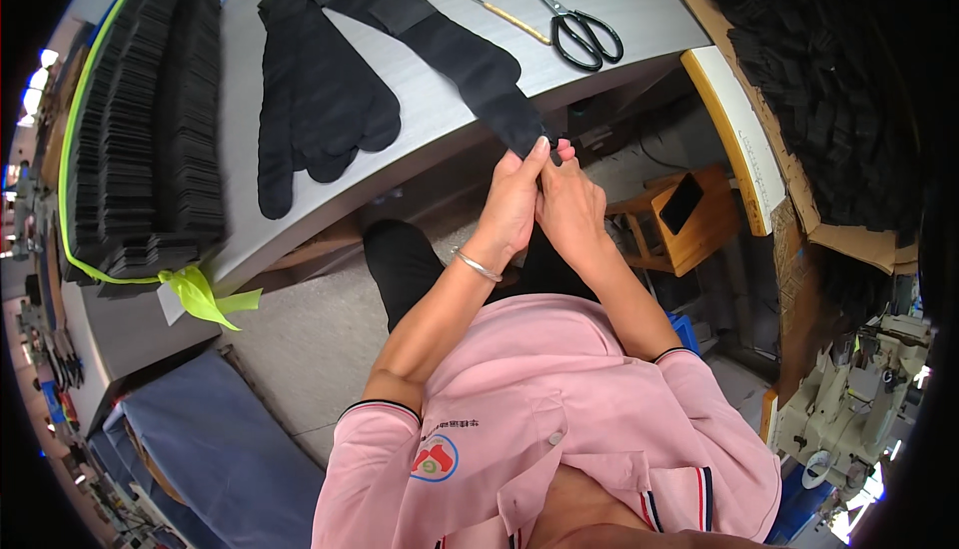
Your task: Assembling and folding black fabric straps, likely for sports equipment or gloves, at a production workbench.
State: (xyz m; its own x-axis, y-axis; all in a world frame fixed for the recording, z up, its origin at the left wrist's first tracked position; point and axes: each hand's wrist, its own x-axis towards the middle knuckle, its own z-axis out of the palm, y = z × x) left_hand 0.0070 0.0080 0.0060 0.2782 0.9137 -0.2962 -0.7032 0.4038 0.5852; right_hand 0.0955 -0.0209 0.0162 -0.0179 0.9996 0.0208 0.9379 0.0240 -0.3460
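A long black fabric strip [486,77] with rounded, wider parts runs from the table toward me, its near end hanging past the table's front edge. My left hand [512,199] is closed on that end, thumb on top. Right beside it, touching, my right hand [572,201] is also closed on the tip, its fingers partly hidden. The strip's far end reaches a fanned pile of similar black fabric pieces [325,99] on the table. To the right of the strip lie a thin pointed tool with a yellowish handle [517,22] and black-handled scissors [584,37].
The grey table [440,134] curves across in front of me. At left stands a tall stack of black pieces [150,119] tied with a lime-green ribbon [205,294]. A cardboard box [849,239] of black pieces is at right, near a wooden stool [704,224] bearing a phone [681,203].
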